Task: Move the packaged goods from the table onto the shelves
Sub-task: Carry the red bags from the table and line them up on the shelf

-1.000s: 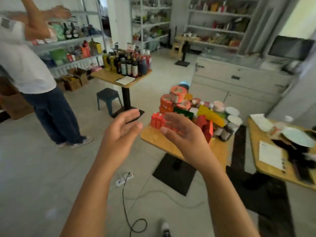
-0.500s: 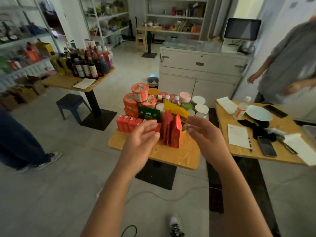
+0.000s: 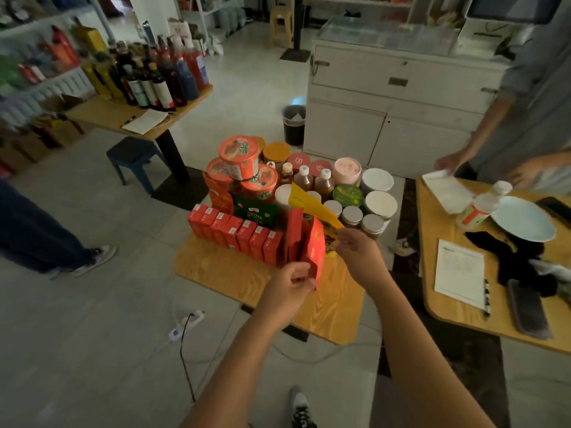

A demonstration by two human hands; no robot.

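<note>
A small wooden table (image 3: pixel 234 273) in front of me is stacked with packaged goods. Several red boxes (image 3: pixel 234 230) stand in a row at its left front. Behind them are orange noodle cups (image 3: pixel 239 152), a green box (image 3: pixel 256 211), small bottles (image 3: pixel 304 177) and lidded jars (image 3: pixel 380 203). Upright red pouches (image 3: pixel 315 245) stand at the front middle, and a yellow pouch (image 3: pixel 306 202) leans behind them. My left hand (image 3: pixel 290 284) pinches the lower front corner of a red pouch. My right hand (image 3: pixel 358 247) pinches the pouches' right side at the yellow one's corner.
Shelves (image 3: pixel 34 57) with goods run along the far left. A table of bottles (image 3: pixel 154 81) and a blue stool (image 3: pixel 136 156) stand left of my table. A person's legs (image 3: pixel 40 236) are at left. A white counter (image 3: pixel 398 97), another person (image 3: pixel 525 118) and a cluttered table (image 3: pixel 457 307) lie right. A power strip (image 3: pixel 185 324) lies on the floor.
I have stepped closer to the table and look further down. Both hands were open above the goods; now each has closed its fingers on the pouches at the front.
</note>
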